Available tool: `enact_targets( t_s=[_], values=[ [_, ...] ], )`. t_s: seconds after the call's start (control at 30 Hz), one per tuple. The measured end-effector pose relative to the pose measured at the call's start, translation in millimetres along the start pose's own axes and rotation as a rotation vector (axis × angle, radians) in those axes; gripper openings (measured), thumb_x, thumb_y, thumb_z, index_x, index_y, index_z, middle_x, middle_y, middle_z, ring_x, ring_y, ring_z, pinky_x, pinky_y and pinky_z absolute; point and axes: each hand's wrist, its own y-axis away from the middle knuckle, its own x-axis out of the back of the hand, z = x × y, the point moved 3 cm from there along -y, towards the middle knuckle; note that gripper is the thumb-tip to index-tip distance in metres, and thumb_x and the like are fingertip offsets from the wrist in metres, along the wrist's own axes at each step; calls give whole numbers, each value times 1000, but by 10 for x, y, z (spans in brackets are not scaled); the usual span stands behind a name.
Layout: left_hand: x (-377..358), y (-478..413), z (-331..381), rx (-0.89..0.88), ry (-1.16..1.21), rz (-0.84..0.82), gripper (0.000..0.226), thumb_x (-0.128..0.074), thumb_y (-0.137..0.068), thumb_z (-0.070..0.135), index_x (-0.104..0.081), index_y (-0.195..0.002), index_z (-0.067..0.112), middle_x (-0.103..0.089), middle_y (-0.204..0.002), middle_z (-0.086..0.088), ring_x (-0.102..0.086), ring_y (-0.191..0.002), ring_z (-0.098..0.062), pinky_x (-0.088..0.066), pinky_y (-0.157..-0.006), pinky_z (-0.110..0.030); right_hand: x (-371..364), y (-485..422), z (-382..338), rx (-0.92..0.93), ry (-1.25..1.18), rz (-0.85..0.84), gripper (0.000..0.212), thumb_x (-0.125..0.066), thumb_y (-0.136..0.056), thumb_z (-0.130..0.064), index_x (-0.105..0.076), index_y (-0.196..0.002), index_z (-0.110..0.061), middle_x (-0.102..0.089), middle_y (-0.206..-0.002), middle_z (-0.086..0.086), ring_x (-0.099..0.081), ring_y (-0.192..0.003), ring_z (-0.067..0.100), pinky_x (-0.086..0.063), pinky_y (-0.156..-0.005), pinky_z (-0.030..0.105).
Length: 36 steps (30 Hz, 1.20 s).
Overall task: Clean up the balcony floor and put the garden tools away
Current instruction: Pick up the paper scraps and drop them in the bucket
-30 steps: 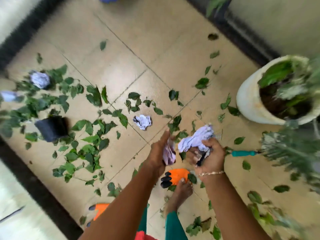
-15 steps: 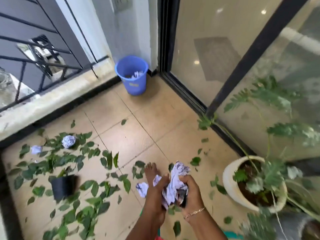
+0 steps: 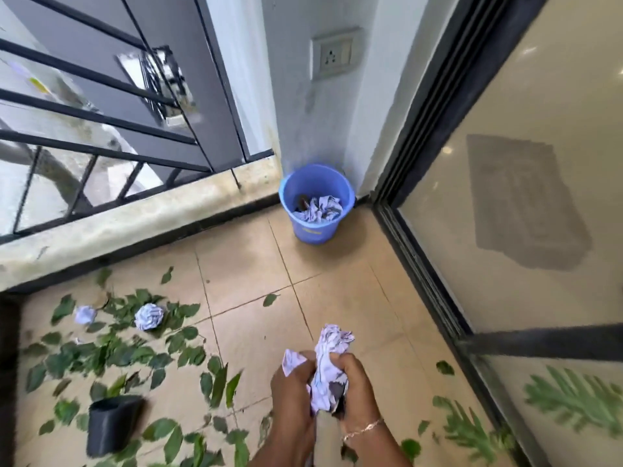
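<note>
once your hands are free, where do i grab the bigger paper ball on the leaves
Probably from straight above, with fingers cupped round the whole paper ball. It is a roundish crumpled wad lying loose on the leaves, it has no handle or rim, and nothing sits over it.

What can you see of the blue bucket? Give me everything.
The blue bucket looks like plastic. It is round, tapers toward the base, has an open top, and carries a small yellowish mark on its front wall. It stands upright on the tiled floor, in the corner between the white wall and the sliding-door frame. Inside lie crumpled printed paper and something dark I cannot identify. No handle shows. I cannot tell whether it touches the wall.
</note>
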Motion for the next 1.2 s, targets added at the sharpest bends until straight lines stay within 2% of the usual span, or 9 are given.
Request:
enact_targets(
  t_s=[0.13, 0.27, 0.37, 0.47, 0.67, 0.83, 0.97, 1.07, 1.2],
  values=[
    [-462, -305, 341, -22, 52, 33, 33, -58, -56, 10, -65, -83, -8, -66, -80, -27, -62, -75, -33, -49, -74, -41, -129, -370, -564, 83, 80, -41, 66, -65, -40, -34, -69, -91, 8, -66, -100, 26, -65, -90, 33, -50, -86, 39],
    [-966, -561, 649, -37, 68, 55, 5, -62, -73, 3, -59, -71, 0, -62, -76, -22, -59, -66, -27, -46, -60, -29, -271, -701, -1134, 103, 131, -113, 41, -63, -42, -29, -73, -70, -2, -69, -81, 19, -67, -71, 27, -50, -71, 34],
    [-1245, -888, 799, -25, 108, 126, 20, -53, -87, 0, -52, -69, 8, -56, -74, -16, -55, -59, -20, -44, -52, -23, -375, -985, -1513, 106, 188, -123, 24, -63, -42, -27, -72, -57, -11, -67, -68, 6, -65, -62, 16, -49, -65, 28],
    [-1521, -1206, 930, -20, 223, 110, 2, -59, -84, 9, -58, -86, 7, -61, -86, -16, -61, -67, -22, -48, -60, -27, -466, -1279, -1784, 89, 216, -139, 37, -65, -45, -26, -71, -75, -6, -69, -78, 10, -67, -70, 19, -53, -62, 26],
    [-1892, -1903, 1194, 114, 432, 118, 18, -48, -95, 14, -60, -86, 5, -71, -74, -14, -69, -58, -23, -54, -49, -26, -693, -1916, -2243, 34, 327, -40, 51, -57, -62, -25, -64, -106, 0, -65, -98, 21, -64, -83, 28, -54, -68, 29],
    [-2105, -2441, 1558, 117, 405, 112, 23, -45, -97, 20, -60, -93, 3, -70, -66, -10, -65, -47, -17, -50, -40, -20, -950, -2492, -2620, -107, 402, -54, 25, -46, -91, -25, -59, -76, -9, -60, -50, 2, -49, -32, 9, -31, -30, 12],
    [-2150, -2875, 1833, 173, 402, 118, 38, -45, -98, 31, -62, -109, -1, -71, -90, -17, -68, -65, -25, -56, -55, -29, -1107, -3012, -2734, -177, 481, 3, 30, -49, -92, -33, -53, -70, -13, -51, -41, 1, -37, -25, 8, -20, -30, 7],
    [-2178, -3081, 2076, 218, 328, 36, 62, -24, -98, 51, -59, -113, 2, -72, -74, -12, -70, -62, -24, -53, -60, -33, -1251, -3305, -2800, -208, 391, 74, 27, -49, -92, -39, -55, -78, -17, -60, -47, -1, -54, -35, 10, -37, -34, 12],
    [-2210, -3112, 2401, 214, 225, 71, 65, -23, -98, 54, -37, -141, 7, -52, -134, -13, -46, -127, -32, -44, -91, -32, -1370, -3642, -2943, -220, 354, 164, 53, -46, -86, -60, -54, -112, -14, -61, -104, 10, -60, -97, 23, -50, -74, 33]
  ],
)
